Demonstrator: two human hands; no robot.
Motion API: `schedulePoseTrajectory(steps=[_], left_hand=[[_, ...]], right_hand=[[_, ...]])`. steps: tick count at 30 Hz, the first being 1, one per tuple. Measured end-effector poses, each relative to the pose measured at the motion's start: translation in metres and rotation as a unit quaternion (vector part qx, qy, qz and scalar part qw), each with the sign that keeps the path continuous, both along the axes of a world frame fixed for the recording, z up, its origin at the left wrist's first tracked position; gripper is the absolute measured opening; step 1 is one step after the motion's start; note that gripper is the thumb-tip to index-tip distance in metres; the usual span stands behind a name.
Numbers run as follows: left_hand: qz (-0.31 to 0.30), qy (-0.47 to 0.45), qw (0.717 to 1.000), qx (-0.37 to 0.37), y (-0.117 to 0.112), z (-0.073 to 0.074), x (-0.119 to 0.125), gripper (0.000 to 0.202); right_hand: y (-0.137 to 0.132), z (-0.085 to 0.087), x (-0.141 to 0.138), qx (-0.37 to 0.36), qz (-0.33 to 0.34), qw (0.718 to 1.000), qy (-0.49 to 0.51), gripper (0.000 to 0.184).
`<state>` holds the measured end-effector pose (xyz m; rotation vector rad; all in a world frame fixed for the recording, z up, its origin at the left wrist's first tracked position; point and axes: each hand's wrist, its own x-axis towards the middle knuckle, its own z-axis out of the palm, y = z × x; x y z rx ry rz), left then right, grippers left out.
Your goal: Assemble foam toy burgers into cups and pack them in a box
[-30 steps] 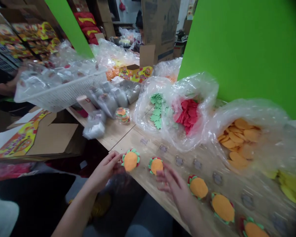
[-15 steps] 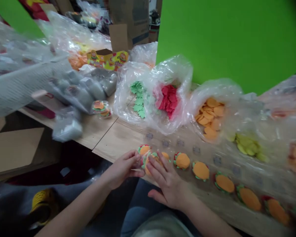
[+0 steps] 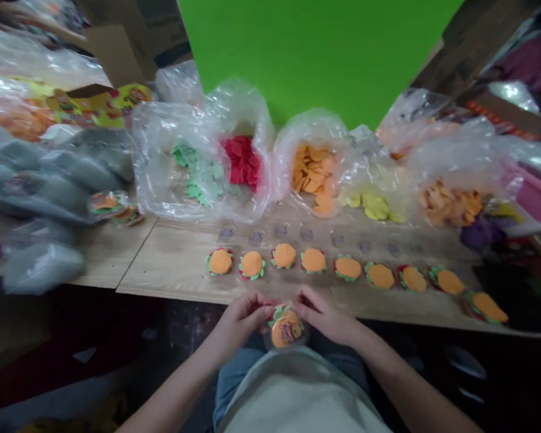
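The left hand (image 3: 241, 322) and right hand (image 3: 322, 314) pinch a round orange felt burger (image 3: 286, 329) from opposite sides, just off the wooden surface's (image 3: 171, 261) near edge.

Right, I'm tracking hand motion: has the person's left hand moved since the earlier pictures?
Yes, the left hand has moved rightward along the table's near edge, away from the seam in the wooden tabletop.

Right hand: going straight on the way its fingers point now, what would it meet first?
The right hand points inward, so it would meet the clear bag of felt burger pieces first; its fingertips look already on it, though depth is hard to judge here.
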<state>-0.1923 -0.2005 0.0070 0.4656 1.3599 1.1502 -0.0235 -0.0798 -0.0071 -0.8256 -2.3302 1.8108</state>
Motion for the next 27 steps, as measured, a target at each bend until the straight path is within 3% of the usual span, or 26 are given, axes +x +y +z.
schedulePoseTrajectory(steps=[3, 5, 8, 10, 12, 15, 17, 19, 23, 27], left_hand=[[-0.081, -0.005, 0.996, -0.035, -0.006, -0.009, 0.023, 0.024], [-0.100, -0.002, 0.993, -0.066, -0.012, -0.012, 0.035, 0.025], [-0.104, -0.027, 0.989, -0.107, -0.018, -0.011, 0.046, 0.026], [-0.104, -0.014, 0.988, -0.110, -0.018, -0.008, 0.050, 0.024], [-0.093, 0.040, 0.990, -0.096, -0.015, -0.004, 0.053, 0.023], [-0.058, 0.123, 0.987, -0.081, -0.010, -0.002, 0.058, 0.022], [-0.039, 0.163, 0.983, -0.072, -0.008, -0.004, 0.061, 0.021], [-0.030, 0.190, 0.979, -0.063, -0.008, -0.007, 0.064, 0.020], [-0.046, 0.156, 0.984, -0.067, -0.014, -0.011, 0.065, 0.021], [-0.124, 0.072, 0.989, -0.031, -0.017, -0.008, 0.057, 0.018]], right_hand=[[-0.004, -0.009, 0.029, -0.125, 0.108, 0.985, -0.051, 0.028], [-0.012, -0.014, 0.045, -0.125, 0.114, 0.984, -0.051, 0.028], [-0.023, -0.017, 0.061, -0.051, 0.086, 0.995, -0.016, 0.029], [-0.027, -0.017, 0.066, -0.039, 0.080, 0.996, -0.001, 0.029], [-0.031, -0.016, 0.066, -0.093, 0.050, 0.994, -0.005, 0.029], [-0.040, -0.017, 0.059, -0.172, -0.088, 0.981, -0.026, 0.032], [-0.045, -0.021, 0.051, -0.125, -0.181, 0.975, -0.036, 0.036], [-0.047, -0.028, 0.043, -0.050, -0.218, 0.974, -0.038, 0.040], [-0.043, -0.045, 0.037, 0.024, -0.197, 0.980, -0.026, 0.043], [-0.033, -0.046, 0.029, 0.044, -0.116, 0.992, -0.007, 0.045]])
